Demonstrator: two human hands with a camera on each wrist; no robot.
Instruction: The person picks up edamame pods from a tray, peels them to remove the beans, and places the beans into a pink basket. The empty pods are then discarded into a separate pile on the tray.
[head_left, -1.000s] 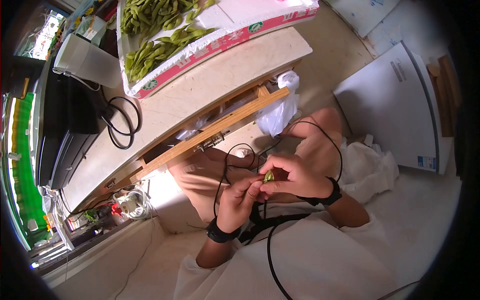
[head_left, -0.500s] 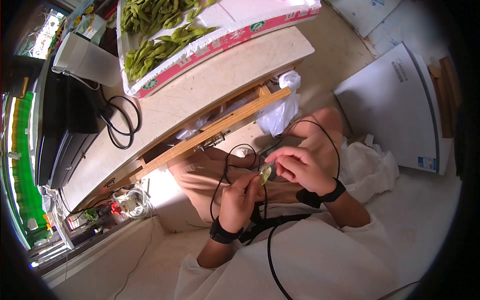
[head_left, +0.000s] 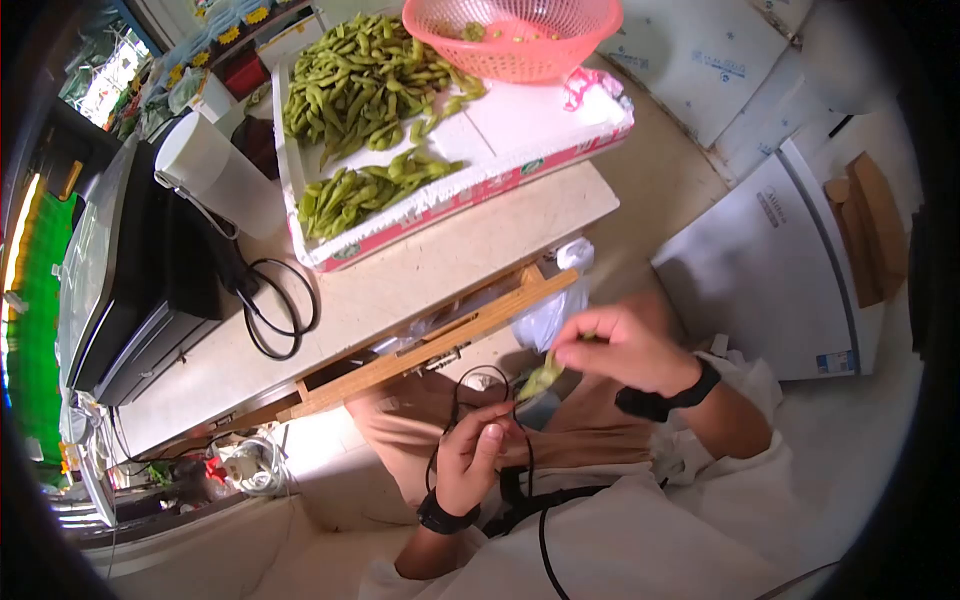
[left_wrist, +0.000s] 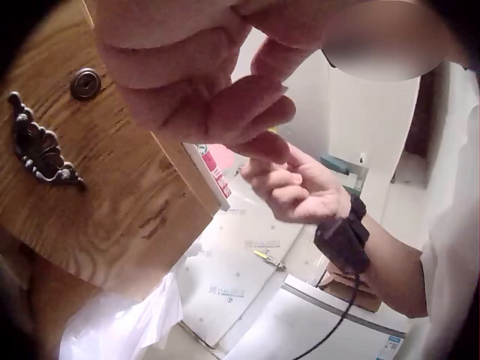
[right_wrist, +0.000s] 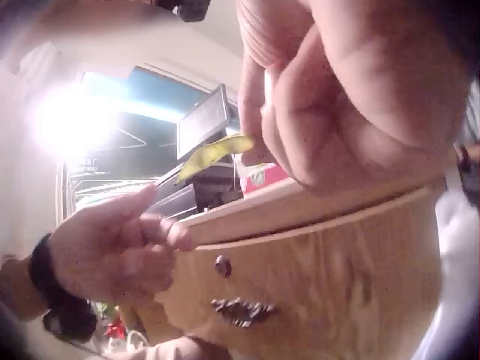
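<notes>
In the head view my right hand [head_left: 630, 350] pinches one end of a green edamame pod [head_left: 541, 380], which hangs down toward the left hand. The right wrist view shows the pod [right_wrist: 214, 156] sticking out flat and pale green from the fingertips. My left hand [head_left: 468, 465] is just below the pod's free end, its fingers loosely bent and nothing seen between them. In the left wrist view the left hand's fingers [left_wrist: 247, 105] fill the top, with the right hand [left_wrist: 296, 184] beyond. Both hands are above the lap.
A white foam box [head_left: 480, 180] on the desk holds heaped edamame pods [head_left: 365, 85]. At its back sits a pink colander [head_left: 525, 50] with a few beans. An open wooden drawer [head_left: 440, 345] juts out before the knees. Black cables [head_left: 275, 310] loop on the desk.
The head view has tipped up, bringing the pink colander into sight. The pod has passed from my left hand to my right, which has drawn away from the left.
</notes>
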